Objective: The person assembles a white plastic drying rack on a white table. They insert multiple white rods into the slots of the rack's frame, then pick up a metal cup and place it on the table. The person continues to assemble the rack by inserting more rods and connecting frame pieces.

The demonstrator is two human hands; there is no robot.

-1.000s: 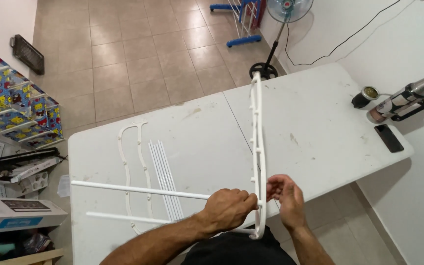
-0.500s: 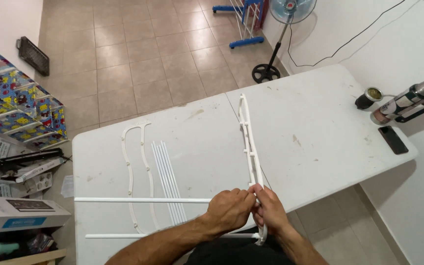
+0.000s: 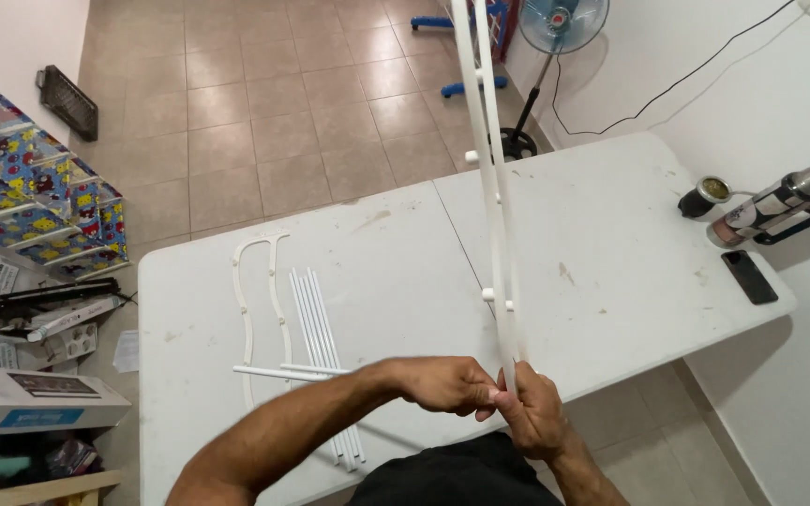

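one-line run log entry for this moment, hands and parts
left hand: grips white frame piece | right hand: grips same piece, low end | piece: upright | white rods: on table

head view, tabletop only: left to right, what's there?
Curved white frame piece → bundle of white rods → left hand → right hand with the long white frame rail → dark cup → steel flask.
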